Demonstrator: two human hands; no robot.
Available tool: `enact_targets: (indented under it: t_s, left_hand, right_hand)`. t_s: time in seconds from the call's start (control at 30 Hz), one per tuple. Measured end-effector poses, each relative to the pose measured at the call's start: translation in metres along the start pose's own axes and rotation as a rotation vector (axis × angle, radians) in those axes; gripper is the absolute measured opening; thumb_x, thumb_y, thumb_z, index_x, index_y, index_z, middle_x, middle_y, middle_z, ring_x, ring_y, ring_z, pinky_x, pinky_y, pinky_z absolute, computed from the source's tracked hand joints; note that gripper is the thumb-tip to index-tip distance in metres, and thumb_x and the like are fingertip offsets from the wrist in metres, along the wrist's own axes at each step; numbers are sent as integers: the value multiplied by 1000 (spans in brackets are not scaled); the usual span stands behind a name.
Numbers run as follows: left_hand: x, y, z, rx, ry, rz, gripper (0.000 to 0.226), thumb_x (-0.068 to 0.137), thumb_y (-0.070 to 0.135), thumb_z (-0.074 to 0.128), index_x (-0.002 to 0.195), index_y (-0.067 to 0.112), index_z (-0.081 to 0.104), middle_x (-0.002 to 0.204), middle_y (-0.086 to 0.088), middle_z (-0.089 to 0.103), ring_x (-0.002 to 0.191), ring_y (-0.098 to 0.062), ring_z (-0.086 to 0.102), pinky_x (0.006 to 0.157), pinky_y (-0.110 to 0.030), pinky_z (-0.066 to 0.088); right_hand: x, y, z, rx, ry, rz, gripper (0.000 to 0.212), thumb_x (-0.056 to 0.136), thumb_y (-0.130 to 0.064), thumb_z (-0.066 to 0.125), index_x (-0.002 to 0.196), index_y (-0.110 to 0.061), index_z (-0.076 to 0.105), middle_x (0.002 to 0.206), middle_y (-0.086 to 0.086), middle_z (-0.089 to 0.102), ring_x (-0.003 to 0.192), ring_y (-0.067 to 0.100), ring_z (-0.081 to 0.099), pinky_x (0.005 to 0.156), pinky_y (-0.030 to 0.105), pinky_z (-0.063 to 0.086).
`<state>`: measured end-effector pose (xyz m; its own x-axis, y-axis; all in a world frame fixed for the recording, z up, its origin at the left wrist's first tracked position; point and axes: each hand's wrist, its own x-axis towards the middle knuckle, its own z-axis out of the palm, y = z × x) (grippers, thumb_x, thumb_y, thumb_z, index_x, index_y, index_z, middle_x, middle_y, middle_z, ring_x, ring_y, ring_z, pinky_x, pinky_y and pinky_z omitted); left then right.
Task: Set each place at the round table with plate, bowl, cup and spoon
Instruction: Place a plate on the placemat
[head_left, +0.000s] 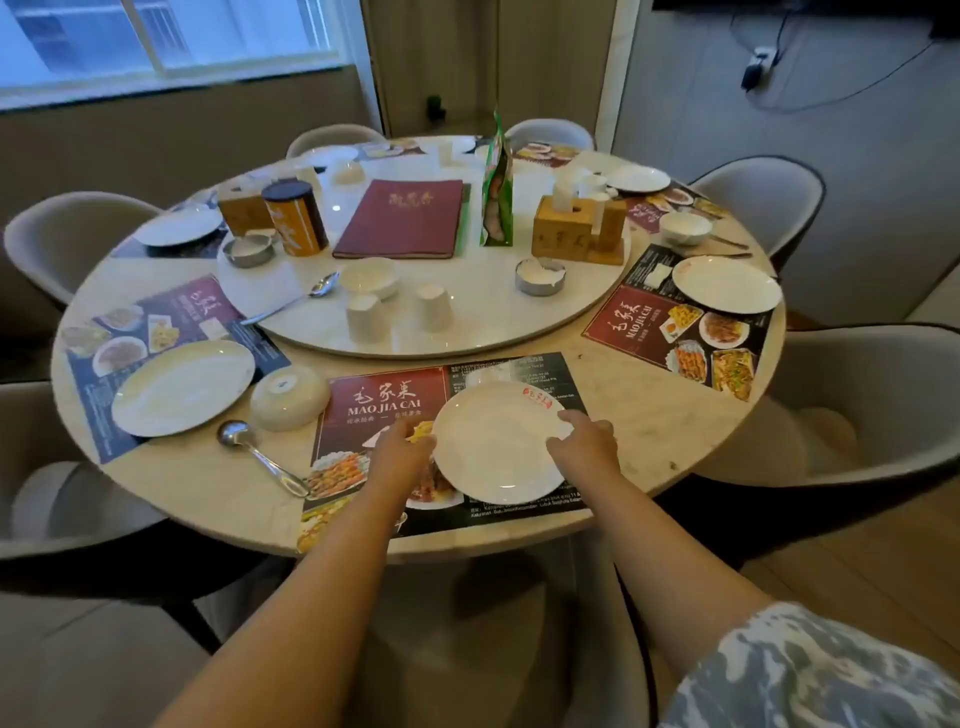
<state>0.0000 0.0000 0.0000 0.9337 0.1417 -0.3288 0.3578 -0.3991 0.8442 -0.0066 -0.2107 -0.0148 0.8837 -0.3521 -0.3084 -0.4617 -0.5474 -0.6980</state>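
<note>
A white plate (496, 441) with a red logo sits over the near placemat (384, 402). My left hand (405, 452) grips its left rim and my right hand (584, 444) grips its right rim. At the place to the left lie another plate (182, 387), an upturned bowl (290, 397) and a spoon (260, 457). On the turntable (467, 332) stand a bowl (370, 278), two upturned cups (366, 318) (434, 307) and a second spoon (296, 300). A plate (727, 283) rests on the right placemat.
The turntable also carries a red menu book (400, 218), an orange canister (296, 218), a green packet (496, 187), a wooden tissue box (576, 228) and two metal ashtrays (540, 276). Grey chairs (857, 395) ring the round table (649, 431). Far places hold plates and bowls.
</note>
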Motion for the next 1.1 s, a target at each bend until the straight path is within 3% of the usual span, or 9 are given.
enact_targets:
  t_s: [0.13,0.23,0.33,0.43,0.67,0.77,0.83,0.97,1.1]
  left_hand:
    - [21,-3,10,77,5,-75,54,94,14,53,145,17,37,145,-7,47,128,-29,46,98,-43,43]
    - [29,-5,14,182,-48,-65,45,96,7,45,139,17,46,134,-8,57,110,-28,53,79,-32,43]
    - [36,-9,14,189,-60,-52,45,94,1,44,135,18,52,132,-8,59,109,-26,54,80,-34,42]
    - [37,-18,2,161,-18,-85,45,92,0,48,134,16,52,127,-7,61,94,-18,57,75,-29,46]
    - [33,-52,-55,-31,163,-198,47,85,2,55,130,16,51,121,-5,60,106,-22,58,86,-39,54]
    - [34,-59,-71,-59,211,-236,45,84,1,58,127,13,51,118,-5,61,108,-23,58,90,-41,53]
    - [36,-65,-78,-59,234,-242,44,83,2,59,125,12,51,117,-5,63,105,-22,59,92,-43,53]
    - [36,-72,-81,-63,240,-245,44,82,3,62,124,12,51,112,-2,62,101,-20,60,89,-43,55]
    - [31,-80,-77,-101,222,-244,44,82,5,65,123,14,51,115,-3,64,102,-19,62,87,-42,57]
  right_hand:
    - [15,5,13,-34,0,80,52,89,-9,51,139,-15,41,130,13,40,103,31,54,86,39,53]
    - [23,8,18,-26,61,111,45,89,1,50,133,-7,48,129,14,44,108,31,55,85,36,53]
    - [23,7,22,24,140,98,36,88,3,50,122,-7,57,124,12,49,103,29,56,81,36,55]
    - [23,-4,31,51,183,53,32,88,4,48,115,-10,61,122,8,50,96,22,52,82,35,52]
    - [27,-58,75,82,58,-98,38,92,-1,46,123,-17,61,124,4,52,103,20,51,84,29,44]
    - [33,-74,97,116,17,-93,30,95,-7,45,118,-16,62,118,3,56,87,13,50,71,23,42]
    - [36,-80,106,92,-2,-113,28,94,-5,45,111,-14,65,115,5,58,86,14,50,66,23,39]
    - [39,-88,113,2,-25,-165,46,87,9,40,121,-11,63,121,10,55,100,26,52,77,32,43]
    - [42,-91,115,-10,-7,-184,45,87,11,39,121,-8,63,123,13,56,102,29,53,79,32,42]
